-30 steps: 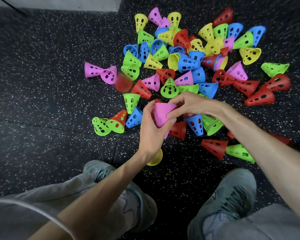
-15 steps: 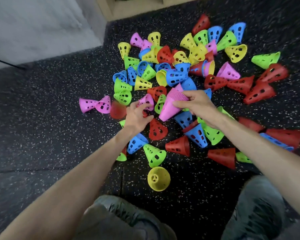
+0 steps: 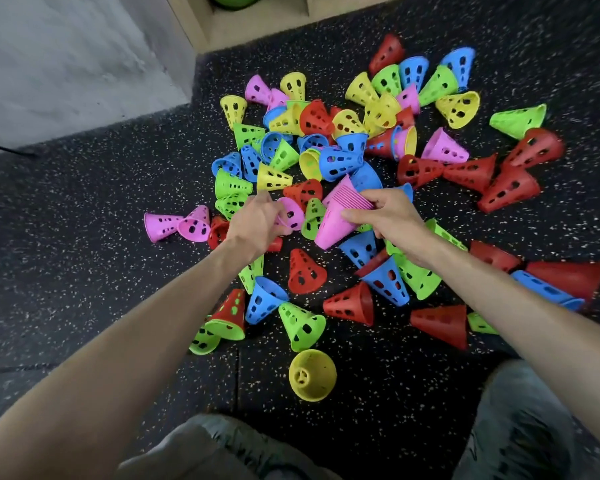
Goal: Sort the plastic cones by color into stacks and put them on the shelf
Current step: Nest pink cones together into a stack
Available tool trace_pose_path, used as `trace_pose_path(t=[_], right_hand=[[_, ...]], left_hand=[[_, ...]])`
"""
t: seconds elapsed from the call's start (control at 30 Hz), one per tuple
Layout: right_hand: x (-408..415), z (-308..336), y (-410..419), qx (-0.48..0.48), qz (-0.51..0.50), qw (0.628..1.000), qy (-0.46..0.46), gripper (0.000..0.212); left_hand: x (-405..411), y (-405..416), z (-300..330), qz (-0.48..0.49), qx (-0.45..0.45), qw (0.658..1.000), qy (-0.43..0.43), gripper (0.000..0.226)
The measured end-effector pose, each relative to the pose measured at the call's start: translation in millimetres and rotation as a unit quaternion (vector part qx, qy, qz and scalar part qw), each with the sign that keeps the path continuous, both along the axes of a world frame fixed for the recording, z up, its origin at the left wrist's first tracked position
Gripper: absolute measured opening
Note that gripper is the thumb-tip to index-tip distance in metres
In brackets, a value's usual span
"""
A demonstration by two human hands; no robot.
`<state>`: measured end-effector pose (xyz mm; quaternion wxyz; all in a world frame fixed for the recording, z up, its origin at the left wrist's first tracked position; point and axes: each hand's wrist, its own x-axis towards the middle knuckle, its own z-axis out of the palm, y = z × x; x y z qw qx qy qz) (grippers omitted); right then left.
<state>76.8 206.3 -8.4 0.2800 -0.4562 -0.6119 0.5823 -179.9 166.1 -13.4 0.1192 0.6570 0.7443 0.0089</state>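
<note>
Head view. We take the pink stack (image 3: 340, 216) as the landmark; it sits tilted above the speckled floor (image 3: 84, 237), at the near edge of the cone pile (image 3: 343, 150). Beyond the pile we see the wooden shelf (image 3: 257, 26) with a green ball (image 3: 234, 0) in one bay, and a grey wall (image 3: 66, 57) to its left. Loose cones crowd the stack on all sides: blue and green ones lie under it, and a red cone (image 3: 305, 271) lies nearer us. We count two loose pink cones (image 3: 177, 225) well left of the stack, touching each other, and one yellow cone (image 3: 312, 374) alone, nearest us. The pile's totals per colour we cannot count reliably.

Our right hand (image 3: 385, 216) grasps the stack near its rims, fingers curled around it. Our left hand (image 3: 257, 220), just left of the stack, curls its fingers on a single pink cone (image 3: 291, 213) lying on the pile.
</note>
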Motion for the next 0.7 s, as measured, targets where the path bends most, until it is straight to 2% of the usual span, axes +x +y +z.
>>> trace_pose_path(t=[0.17, 0.3, 0.4, 0.47, 0.53, 0.7], right_hand=[[-14.7, 14.6, -3.1, 0.048, -0.082, 0.995, 0.029, 0.030], [-28.3, 35.3, -13.9, 0.067, -0.108, 0.988, 0.083, 0.013], [-39.3, 34.2, -21.7, 0.083, -0.053, 0.995, 0.021, 0.026], [-44.0, 32.9, -29.2, 0.086, 0.028, 0.996, -0.021, 0.021], [-48.7, 33.9, -38.2, 0.069, 0.079, 0.994, -0.018, 0.012], [-68.8, 32.1, -58.3, 0.036, 0.110, 0.993, -0.008, 0.014]], left_hand=[[-1.8, -26.5, 19.4, -0.002, 0.058, 0.998, -0.034, 0.030], [-2.0, -60.3, 35.0, -0.020, 0.071, 0.990, -0.118, 0.026], [3.0, -83.0, 42.7, -0.024, 0.073, 0.979, -0.188, 0.018], [7.8, -96.8, 43.9, -0.014, 0.077, 0.972, -0.220, 0.014], [11.4, -112.2, 40.1, 0.002, 0.088, 0.964, -0.251, 0.011], [13.7, -155.5, 25.1, 0.080, 0.121, 0.924, -0.353, 0.013]])
